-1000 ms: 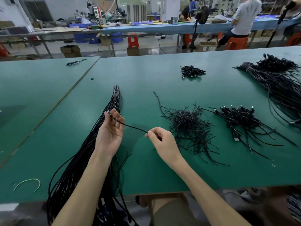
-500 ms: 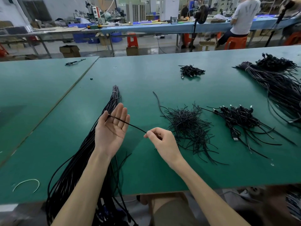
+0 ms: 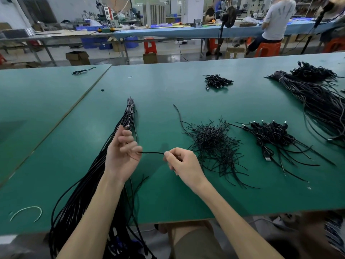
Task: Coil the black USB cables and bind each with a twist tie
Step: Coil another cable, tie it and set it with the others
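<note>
1. Judged from how things lie, the job is partly done. A heap of coiled cables with plugs sticking out sits right of centre on the green surface, and a smaller heap lies further off.
2. Much is left. A long bundle of straight cables runs from the middle of the surface over its near edge on the left, and a large bundle lies at the far right.
3. One black cable is in work and shows no loops yet, so its coiling seems only to be starting.
4. The left hand has its fingers curled round this cable, a metal plug tip showing by the fingertips. The right hand pinches it between thumb and forefinger. A short taut stretch spans the gap between them, above the surface. Where it runs past the right hand is hidden.
5. The cable looks thin, matte and limp.
6. A loose pile of twist ties waits just right of the right hand.
</note>
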`<action>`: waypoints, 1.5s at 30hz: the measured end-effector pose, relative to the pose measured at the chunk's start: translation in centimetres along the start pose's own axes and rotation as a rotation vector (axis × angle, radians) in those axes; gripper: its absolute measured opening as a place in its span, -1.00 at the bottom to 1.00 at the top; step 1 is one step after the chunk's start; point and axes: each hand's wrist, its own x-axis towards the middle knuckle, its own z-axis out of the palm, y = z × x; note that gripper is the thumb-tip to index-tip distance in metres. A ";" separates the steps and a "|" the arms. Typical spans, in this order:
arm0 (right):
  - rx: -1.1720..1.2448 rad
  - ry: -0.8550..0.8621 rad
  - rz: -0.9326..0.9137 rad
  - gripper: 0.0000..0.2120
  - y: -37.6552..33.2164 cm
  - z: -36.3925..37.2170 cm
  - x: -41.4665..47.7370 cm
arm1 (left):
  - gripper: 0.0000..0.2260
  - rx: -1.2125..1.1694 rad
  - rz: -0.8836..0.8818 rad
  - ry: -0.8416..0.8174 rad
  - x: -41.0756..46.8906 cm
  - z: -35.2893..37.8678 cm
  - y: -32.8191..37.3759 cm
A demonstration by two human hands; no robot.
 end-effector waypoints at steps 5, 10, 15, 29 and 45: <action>0.204 0.126 0.023 -0.91 0.4 -0.3 0.3 | -0.50 0.777 -0.215 -0.081 -0.2 0.0 -1.6; 0.293 0.137 0.003 -0.93 0.5 -0.5 0.2 | -0.53 1.203 -0.337 -0.114 0.0 -0.8 -3.6; 0.267 0.198 -0.073 -0.85 0.4 -0.4 0.1 | -0.56 1.339 -0.134 -0.011 0.0 -1.4 -3.8; -0.387 0.179 -0.060 -0.78 1.2 0.3 0.3 | -0.57 1.806 0.317 0.180 0.8 -2.4 -4.1; -0.165 -0.101 -0.158 -0.85 0.4 0.4 -0.2 | -0.45 1.124 0.100 0.212 0.8 -1.3 -3.9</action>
